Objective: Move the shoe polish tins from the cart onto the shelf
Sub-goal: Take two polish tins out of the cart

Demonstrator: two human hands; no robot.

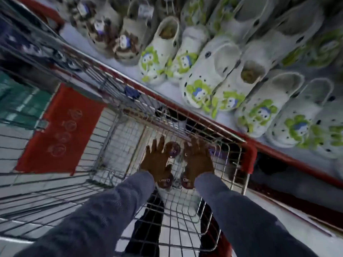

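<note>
Both arms in grey-blue sleeves [115, 206] reach down into the wire cart [185, 127], which stands hard against a red-edged shelf [213, 119]. The left hand [156, 160] is low in the basket, fingers spread and pointing away, the palm turned down. The right hand [197, 156] lies just beside it, fingers also spread and stretched forward. The blur keeps me from seeing whether either palm is actually closed on anything.

Three dark round tins show on the cart's floor. One tin [172, 149] sits between the two hands, near the fingers. A second tin [165, 180] lies by the left wrist, partly under the heel of that hand, with pale lettering on its lid. A third tin [187, 180] lies by the right wrist, lettered the same way. The two by the wrists are close together but apart.

On the shelf stand rows of pale clogs [209, 75] with green and blue charms. A red mat [61, 130] lies on the floor beyond the cart's left side.
</note>
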